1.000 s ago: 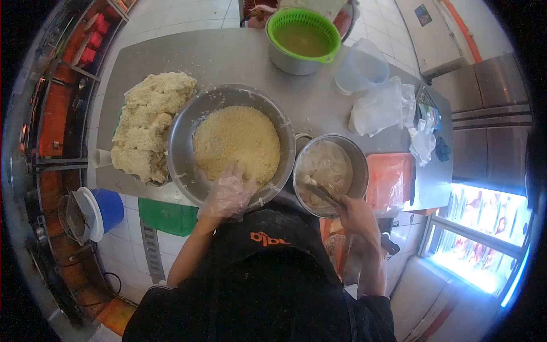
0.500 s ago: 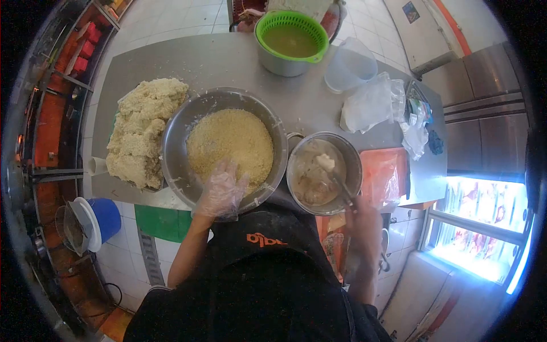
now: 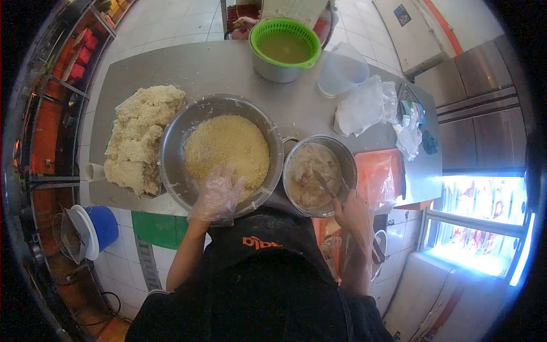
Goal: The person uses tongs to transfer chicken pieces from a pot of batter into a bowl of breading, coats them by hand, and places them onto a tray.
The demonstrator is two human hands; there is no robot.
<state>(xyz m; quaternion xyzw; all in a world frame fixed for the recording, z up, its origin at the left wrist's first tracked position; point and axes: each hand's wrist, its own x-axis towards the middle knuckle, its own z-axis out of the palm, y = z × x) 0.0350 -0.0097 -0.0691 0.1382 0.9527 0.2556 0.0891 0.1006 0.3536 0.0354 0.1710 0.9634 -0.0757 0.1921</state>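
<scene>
My left hand, in a clear plastic glove, rests with fingers spread on the near side of the breadcrumbs in a large steel bowl. My right hand grips metal tongs that reach into a smaller steel pot holding pale battered pieces. A heap of breaded pieces lies left of the big bowl. All stand on a steel table.
At the table's far side sit a green colander in a pot, a clear jug and crumpled plastic bags. An orange board lies right of the pot. A blue bucket stands on the floor at left, a lit display fridge at right.
The right hand lifted a battered piece with the tongs, then lowered the tongs back into the pot. The left hand stayed on the breadcrumbs. The view shifted slightly.
</scene>
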